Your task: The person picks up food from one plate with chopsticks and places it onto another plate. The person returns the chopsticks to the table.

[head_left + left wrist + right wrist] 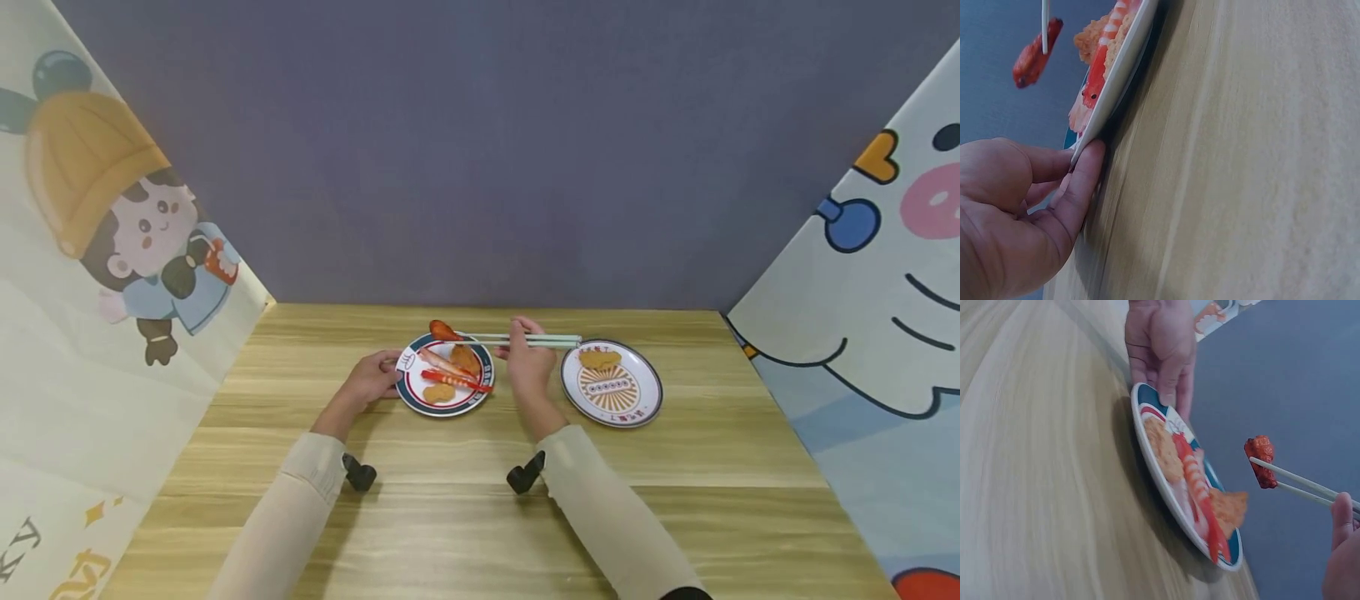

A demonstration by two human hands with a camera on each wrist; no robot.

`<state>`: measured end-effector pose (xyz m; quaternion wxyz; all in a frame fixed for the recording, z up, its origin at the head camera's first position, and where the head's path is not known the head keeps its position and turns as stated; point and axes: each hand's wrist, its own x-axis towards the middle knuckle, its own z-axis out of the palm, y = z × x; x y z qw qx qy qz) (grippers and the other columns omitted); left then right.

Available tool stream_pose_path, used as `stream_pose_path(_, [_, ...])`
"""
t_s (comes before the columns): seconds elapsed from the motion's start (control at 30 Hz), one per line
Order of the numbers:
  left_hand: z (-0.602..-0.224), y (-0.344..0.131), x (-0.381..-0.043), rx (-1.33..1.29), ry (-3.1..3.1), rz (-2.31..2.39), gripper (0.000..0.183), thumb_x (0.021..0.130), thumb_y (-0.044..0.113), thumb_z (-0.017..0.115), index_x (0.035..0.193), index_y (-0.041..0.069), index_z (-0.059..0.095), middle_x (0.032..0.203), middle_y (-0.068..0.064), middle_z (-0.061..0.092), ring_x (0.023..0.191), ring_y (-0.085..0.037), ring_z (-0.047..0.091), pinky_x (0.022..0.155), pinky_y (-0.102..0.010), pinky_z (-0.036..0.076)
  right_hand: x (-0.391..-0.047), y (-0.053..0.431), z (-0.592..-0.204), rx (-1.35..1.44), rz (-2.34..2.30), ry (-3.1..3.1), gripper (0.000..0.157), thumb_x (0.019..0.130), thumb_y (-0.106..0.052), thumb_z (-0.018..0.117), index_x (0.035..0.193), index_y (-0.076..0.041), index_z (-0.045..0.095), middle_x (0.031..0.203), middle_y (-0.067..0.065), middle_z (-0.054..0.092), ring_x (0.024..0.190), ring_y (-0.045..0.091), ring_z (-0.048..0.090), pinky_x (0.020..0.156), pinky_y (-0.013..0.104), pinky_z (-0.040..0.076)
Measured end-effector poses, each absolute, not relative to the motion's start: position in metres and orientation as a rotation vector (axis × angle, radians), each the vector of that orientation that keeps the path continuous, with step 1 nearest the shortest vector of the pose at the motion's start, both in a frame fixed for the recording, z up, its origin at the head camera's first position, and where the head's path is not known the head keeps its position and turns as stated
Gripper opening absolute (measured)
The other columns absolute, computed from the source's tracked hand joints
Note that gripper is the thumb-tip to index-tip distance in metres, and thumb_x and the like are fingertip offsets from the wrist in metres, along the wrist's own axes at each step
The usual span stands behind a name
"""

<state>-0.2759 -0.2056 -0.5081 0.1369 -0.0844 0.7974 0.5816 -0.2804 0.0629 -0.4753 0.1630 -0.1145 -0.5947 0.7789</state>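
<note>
In the head view my right hand [531,363] holds a pair of pale chopsticks [555,340]. Their tips pinch a reddish-brown roasted chicken wing [1260,461], held up above the far edge of the dark-rimmed plate [405,392]. My left hand [372,377] grips that plate's left rim, thumb above and fingers at the edge and below, as the left wrist view shows. On the plate lie a red-and-white shrimp [1195,481], a pale pink piece [441,362] beside it, and two golden fried pieces, one near [438,392] and one far [467,360].
To the right, a second white plate [647,392] with a sunburst print carries a golden fried piece [600,359]. Both plates stand on a wood-grain table [450,517]. A grey-blue panel [480,167] rises behind, with printed cartoon panels at either side.
</note>
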Motion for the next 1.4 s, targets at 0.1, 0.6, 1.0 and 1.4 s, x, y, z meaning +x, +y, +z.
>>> stream_pose_path(0.1, [-0.508, -0.206, -0.276, -0.237, 2.304, 1.689, 0.051, 0.098, -0.006, 0.054, 0.148, -0.001, 0.047, 0.114, -0.023, 0.058, 0.082, -0.017, 0.066, 0.076, -0.031, 0.068, -0.282, 0.053, -0.478, -0.356, 2.194, -1.741, 0.024, 0.098, -0.017, 0.065, 0.115, -0.002, 0.073, 0.082, 0.014, 0.064, 0.047, 0.008, 0.064, 0.059, 0.041, 0.067])
stream_pose_path(0.6, [-0.505, -0.202, -0.275, -0.255, 2.309, 1.68, 0.049, 0.099, -0.004, 0.054, 0.147, 0.0, 0.049, 0.116, -0.022, 0.056, 0.082, -0.017, 0.065, 0.073, -0.028, 0.068, -0.278, 0.04, -0.485, -0.237, 2.065, -1.883, 0.025, 0.099, -0.021, 0.063, 0.115, -0.006, 0.074, 0.096, 0.038, 0.069, 0.07, 0.05, 0.071, 0.064, 0.057, 0.064])
stream_pose_path(1.0, [-0.503, -0.203, -0.273, -0.248, 2.315, 1.674, 0.049, 0.099, -0.006, 0.053, 0.147, -0.002, 0.048, 0.116, -0.025, 0.057, 0.082, -0.018, 0.066, 0.072, -0.03, 0.068, -0.278, 0.056, -0.476, -0.195, 2.124, -1.885, 0.025, 0.099, -0.02, 0.064, 0.116, -0.004, 0.074, 0.087, 0.024, 0.071, 0.053, 0.015, 0.069, 0.067, 0.057, 0.065])
stream_pose_path(1.4, [-0.505, -0.204, -0.274, -0.247, 2.321, 1.67, 0.05, 0.099, -0.005, 0.054, 0.148, -0.001, 0.047, 0.119, -0.026, 0.057, 0.083, -0.017, 0.066, 0.072, -0.029, 0.068, -0.274, 0.083, -0.465, -0.135, 2.109, -1.951, 0.026, 0.103, -0.02, 0.058, 0.119, -0.003, 0.07, 0.086, 0.013, 0.064, 0.059, 0.019, 0.071, 0.063, 0.047, 0.067])
